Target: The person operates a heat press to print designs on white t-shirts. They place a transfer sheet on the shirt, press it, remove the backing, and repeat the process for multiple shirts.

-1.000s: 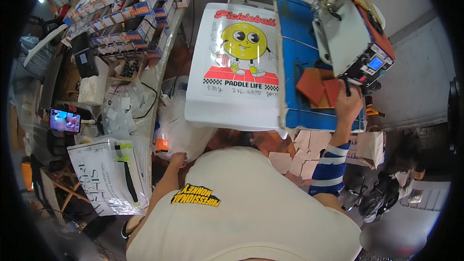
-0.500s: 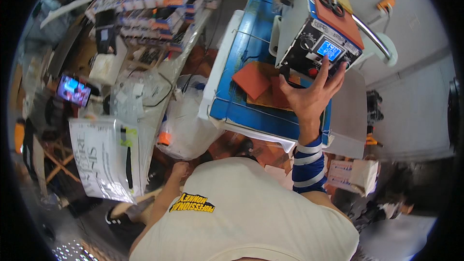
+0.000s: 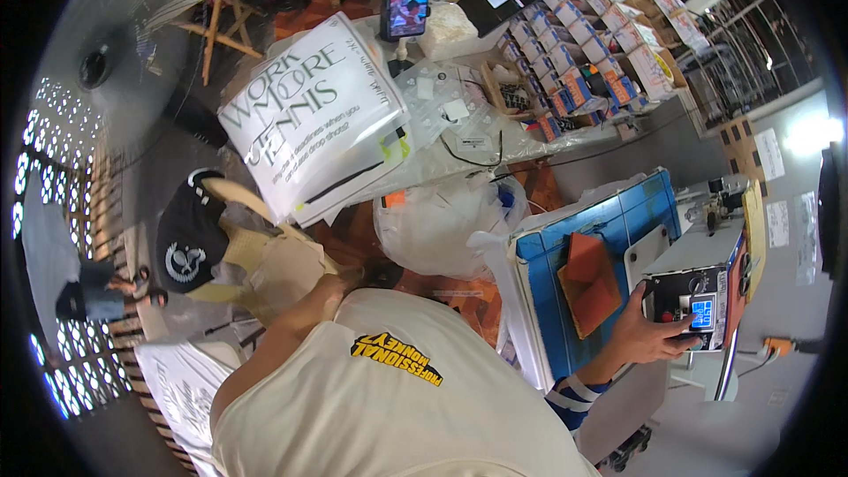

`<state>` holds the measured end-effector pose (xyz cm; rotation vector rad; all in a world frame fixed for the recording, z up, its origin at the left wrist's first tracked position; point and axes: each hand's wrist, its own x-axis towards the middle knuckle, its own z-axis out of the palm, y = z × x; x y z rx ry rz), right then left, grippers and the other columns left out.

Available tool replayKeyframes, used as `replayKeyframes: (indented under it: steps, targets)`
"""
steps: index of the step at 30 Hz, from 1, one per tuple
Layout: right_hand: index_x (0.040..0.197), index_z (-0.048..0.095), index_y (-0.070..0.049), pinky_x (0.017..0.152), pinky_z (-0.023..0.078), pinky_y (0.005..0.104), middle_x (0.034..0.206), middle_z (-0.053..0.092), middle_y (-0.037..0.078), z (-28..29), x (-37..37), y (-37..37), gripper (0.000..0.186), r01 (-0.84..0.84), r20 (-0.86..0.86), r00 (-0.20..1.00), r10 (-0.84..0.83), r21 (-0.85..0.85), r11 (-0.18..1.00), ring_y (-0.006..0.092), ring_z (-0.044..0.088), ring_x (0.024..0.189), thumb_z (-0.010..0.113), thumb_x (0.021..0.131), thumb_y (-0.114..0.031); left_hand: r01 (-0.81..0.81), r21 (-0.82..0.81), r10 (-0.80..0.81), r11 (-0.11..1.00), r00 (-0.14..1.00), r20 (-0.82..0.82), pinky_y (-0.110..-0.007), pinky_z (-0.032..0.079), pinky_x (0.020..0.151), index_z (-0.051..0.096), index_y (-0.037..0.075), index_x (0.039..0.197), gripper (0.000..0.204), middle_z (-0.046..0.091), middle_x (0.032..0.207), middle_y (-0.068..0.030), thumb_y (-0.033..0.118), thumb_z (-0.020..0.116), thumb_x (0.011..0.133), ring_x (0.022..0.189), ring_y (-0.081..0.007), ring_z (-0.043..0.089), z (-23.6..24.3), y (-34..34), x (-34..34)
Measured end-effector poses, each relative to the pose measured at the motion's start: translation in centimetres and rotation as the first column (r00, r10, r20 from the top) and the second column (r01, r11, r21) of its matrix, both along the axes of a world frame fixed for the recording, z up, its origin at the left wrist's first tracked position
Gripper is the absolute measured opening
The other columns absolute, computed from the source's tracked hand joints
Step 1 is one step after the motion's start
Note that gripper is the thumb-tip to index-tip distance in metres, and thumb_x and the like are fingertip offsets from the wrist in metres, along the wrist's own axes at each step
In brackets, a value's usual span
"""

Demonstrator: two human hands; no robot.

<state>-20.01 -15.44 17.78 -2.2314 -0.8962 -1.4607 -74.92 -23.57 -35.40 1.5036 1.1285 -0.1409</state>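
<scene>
- Our right hand (image 3: 649, 334), right: fingers apart, touching the control box (image 3: 673, 286).
- Our left hand (image 3: 329, 293), left: closure we cannot tell.
- Red pads (image 3: 589, 258) on blue board (image 3: 630, 208).

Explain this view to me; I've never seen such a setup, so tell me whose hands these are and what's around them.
There is no robot here: these are one person's bare hands, seen from above by the left of two fisheye cameras worn on the head, so straight edges bend near the rim.

The right hand is spread at the front panel of a boxy machine, its fingertips near a lit blue screen; exact contact is hard to tell. Beside the machine, reddish pads lie on a blue surface.

The left hand is low beside the pale shirt; whether it holds anything is unclear.

Farther off, a table carries plastic-wrapped printed pieces, an upright phone and rows of small boxes.
</scene>
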Motion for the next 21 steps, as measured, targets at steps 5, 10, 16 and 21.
replayKeyframes:
  steps: [5, 10, 16, 21]
  targets:
    - [0.14, 0.051, -0.009, 0.104, 0.043, 0.059, 0.146, 0.032, 0.03, 0.6, 0.8, -2.7, 0.071, -0.357, -0.253, 0.879, 0.404, 0.213, 0.91, 0.0498, 0.035, 0.137, 0.071, 0.087, -0.052, -0.215, -0.108, 0.16, 0.971, 0.913, -0.376, -0.044, 0.054, 0.059, 0.071, 0.012, 0.09, 0.022, 0.069, 0.08, -0.0119, 0.023, 0.053, 0.091, 0.07, -0.0296, 0.068, 0.6, -5.2, -0.6]
    - [0.115, 0.058, 0.011, 0.102, 0.047, 0.0582, 0.13, 0.053, 0.033, 6.2, -4.5, -0.6, 0.032, -0.963, -0.015, -0.021, 1.0, 0.268, -0.017, 0.0473, 0.056, 0.119, 0.046, 0.101, -0.014, 0.371, 0.595, -0.086, 0.713, 0.888, -0.451, -0.044, 0.055, 0.074, 0.071, 0.007, 0.086, 0.029, 0.069, 0.085, -0.0146, 0.03, 0.055, 0.093, 0.084, -0.0314, 0.068, 6.8, -7.6, 8.1]
    - [0.11, 0.063, 0.01, 0.093, 0.051, 0.0385, 0.111, 0.067, 0.019, 12.5, -10.8, 6.1, 0.03, -0.788, -0.252, -0.615, 0.747, 0.186, -0.587, 0.0265, 0.065, 0.096, 0.047, 0.106, -0.015, -0.754, 0.328, 0.791, 0.569, 0.611, 0.035, -0.048, 0.052, 0.085, 0.069, 0.005, 0.102, 0.032, 0.07, 0.102, -0.0196, 0.032, 0.057, 0.09, 0.098, -0.0395, 0.066, 17.0, -11.8, 15.4]
    - [0.119, 0.063, 0.009, 0.091, 0.051, 0.0326, 0.116, 0.066, 0.016, 20.2, -24.3, 8.3, 0.029, -0.546, -0.433, -0.751, 0.498, -0.015, -0.837, 0.022, 0.064, 0.103, 0.049, 0.105, -0.012, -0.843, 0.529, 0.991, -0.098, -0.034, 0.13, -0.046, 0.053, 0.085, 0.072, 0.007, 0.098, 0.024, 0.071, 0.104, -0.0192, 0.02, 0.061, 0.08, 0.098, -0.0367, 0.067, 20.0, -23.8, 11.6]
